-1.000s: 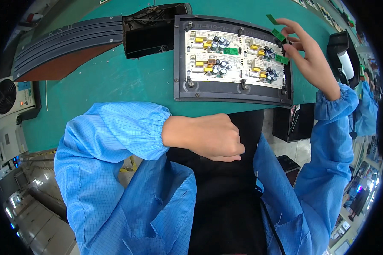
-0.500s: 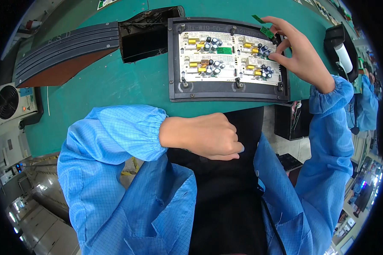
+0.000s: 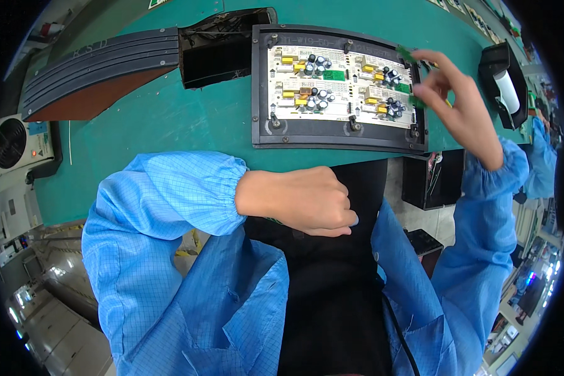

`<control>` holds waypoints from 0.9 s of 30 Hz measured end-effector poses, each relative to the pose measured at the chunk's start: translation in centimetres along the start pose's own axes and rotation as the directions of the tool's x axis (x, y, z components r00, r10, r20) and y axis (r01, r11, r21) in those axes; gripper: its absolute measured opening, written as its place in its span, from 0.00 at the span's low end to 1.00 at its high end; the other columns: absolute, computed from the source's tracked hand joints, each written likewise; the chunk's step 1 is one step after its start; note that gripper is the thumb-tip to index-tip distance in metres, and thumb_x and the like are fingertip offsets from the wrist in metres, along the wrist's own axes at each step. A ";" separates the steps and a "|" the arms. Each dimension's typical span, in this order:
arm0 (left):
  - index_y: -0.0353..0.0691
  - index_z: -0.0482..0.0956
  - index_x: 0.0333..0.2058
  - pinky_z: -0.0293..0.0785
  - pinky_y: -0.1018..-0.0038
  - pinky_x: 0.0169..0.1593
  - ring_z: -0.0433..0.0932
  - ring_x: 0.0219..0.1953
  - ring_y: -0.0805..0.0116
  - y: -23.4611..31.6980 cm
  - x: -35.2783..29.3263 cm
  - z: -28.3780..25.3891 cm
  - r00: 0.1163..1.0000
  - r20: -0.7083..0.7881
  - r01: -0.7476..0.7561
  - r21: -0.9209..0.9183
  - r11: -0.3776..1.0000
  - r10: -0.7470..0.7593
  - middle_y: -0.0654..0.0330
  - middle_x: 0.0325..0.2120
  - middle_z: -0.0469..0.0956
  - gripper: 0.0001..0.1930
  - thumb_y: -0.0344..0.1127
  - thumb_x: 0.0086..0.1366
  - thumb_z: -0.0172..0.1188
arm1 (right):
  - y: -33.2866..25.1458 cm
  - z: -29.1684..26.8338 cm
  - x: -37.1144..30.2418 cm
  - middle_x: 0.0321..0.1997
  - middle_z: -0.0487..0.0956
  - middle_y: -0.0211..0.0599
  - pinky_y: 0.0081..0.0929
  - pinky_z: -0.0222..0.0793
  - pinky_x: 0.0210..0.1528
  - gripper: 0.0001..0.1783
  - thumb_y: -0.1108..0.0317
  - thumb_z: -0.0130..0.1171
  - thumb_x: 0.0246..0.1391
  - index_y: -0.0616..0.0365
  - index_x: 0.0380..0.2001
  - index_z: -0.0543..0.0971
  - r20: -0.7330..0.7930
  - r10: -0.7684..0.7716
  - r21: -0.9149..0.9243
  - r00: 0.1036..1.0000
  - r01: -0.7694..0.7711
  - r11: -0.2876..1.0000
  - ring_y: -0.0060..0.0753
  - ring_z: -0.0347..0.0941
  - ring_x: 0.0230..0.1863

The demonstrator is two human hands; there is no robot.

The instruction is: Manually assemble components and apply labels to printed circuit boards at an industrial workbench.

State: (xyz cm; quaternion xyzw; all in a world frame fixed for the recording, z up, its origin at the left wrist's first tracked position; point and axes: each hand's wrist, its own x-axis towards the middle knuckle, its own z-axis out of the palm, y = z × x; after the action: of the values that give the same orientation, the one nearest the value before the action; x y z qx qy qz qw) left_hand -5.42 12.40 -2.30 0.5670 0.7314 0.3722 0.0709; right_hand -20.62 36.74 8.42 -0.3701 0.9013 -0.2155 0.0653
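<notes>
My left hand point(image 3: 307, 202) is held curled in front of my body, knuckles up. A bit of green shows under its wrist, and whatever its fingers may hold is hidden. Beyond it, a black frame point(image 3: 261, 94) holds a white circuit board panel point(image 3: 344, 114) of several sections with capacitors and yellow parts. Small green boards lie on two upper sections: one at the middle point(image 3: 334, 75), another at the right point(image 3: 403, 88). At the frame's right edge, my right hand point(image 3: 460, 103) is bent and blurred, with a small green board point(image 3: 406, 54) at its fingertips. More green shows near the thumb.
Left of the frame stand an open black box point(image 3: 216, 66) and a long ribbed dark case point(image 3: 100, 78). A fan unit point(image 3: 19, 147) is at the far left. On the right lies a black holder with a white roll point(image 3: 506, 91); a black bin point(image 3: 429, 182) sits below the table edge.
My right hand has moved right and slightly down, off the panel. A small green board now shows on the upper right section. My left hand stays in place.
</notes>
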 end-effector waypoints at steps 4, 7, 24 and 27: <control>0.38 0.78 0.24 0.73 0.61 0.25 0.78 0.22 0.56 0.0 0.0 0.0 1.000 -0.016 -0.015 -0.008 1.000 0.014 0.56 0.15 0.74 0.15 0.41 0.68 0.63 | -1.0 0.8 -1.1 0.25 0.78 0.33 0.25 0.66 0.34 0.27 0.75 0.65 0.58 0.60 0.61 0.72 0.079 0.055 0.177 0.995 -0.069 0.982 0.24 0.70 0.27; 0.39 0.77 0.24 0.74 0.60 0.26 0.79 0.23 0.54 0.0 -0.1 0.0 0.999 -0.033 -0.011 -0.015 1.000 0.010 0.55 0.15 0.75 0.15 0.42 0.68 0.62 | -0.9 1.1 -1.1 0.25 0.81 0.35 0.26 0.68 0.34 0.29 0.76 0.68 0.54 0.58 0.60 0.73 0.072 0.085 0.177 0.994 -0.097 0.979 0.26 0.73 0.27; 0.39 0.78 0.25 0.75 0.60 0.26 0.80 0.23 0.54 0.0 0.2 0.1 0.999 -0.035 -0.026 -0.011 1.000 0.026 0.55 0.15 0.75 0.15 0.41 0.67 0.63 | -1.0 1.4 -0.8 0.24 0.79 0.33 0.27 0.68 0.38 0.39 0.81 0.67 0.49 0.56 0.66 0.69 0.136 0.098 0.140 0.986 -0.117 0.983 0.26 0.74 0.28; 0.39 0.78 0.25 0.75 0.60 0.27 0.80 0.23 0.54 0.0 0.2 0.1 1.000 -0.016 -0.020 0.000 1.000 0.020 0.56 0.15 0.75 0.15 0.41 0.67 0.63 | -2.0 0.9 -0.3 0.26 0.80 0.33 0.30 0.70 0.38 0.37 0.76 0.71 0.48 0.54 0.63 0.71 0.179 0.200 0.041 0.963 -0.210 0.977 0.32 0.76 0.30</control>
State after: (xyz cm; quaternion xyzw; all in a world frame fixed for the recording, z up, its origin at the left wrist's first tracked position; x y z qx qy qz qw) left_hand -5.41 12.68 -2.30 0.5711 0.7264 0.3775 0.0613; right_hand -18.90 35.36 8.45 -0.2900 0.9188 -0.2013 0.1766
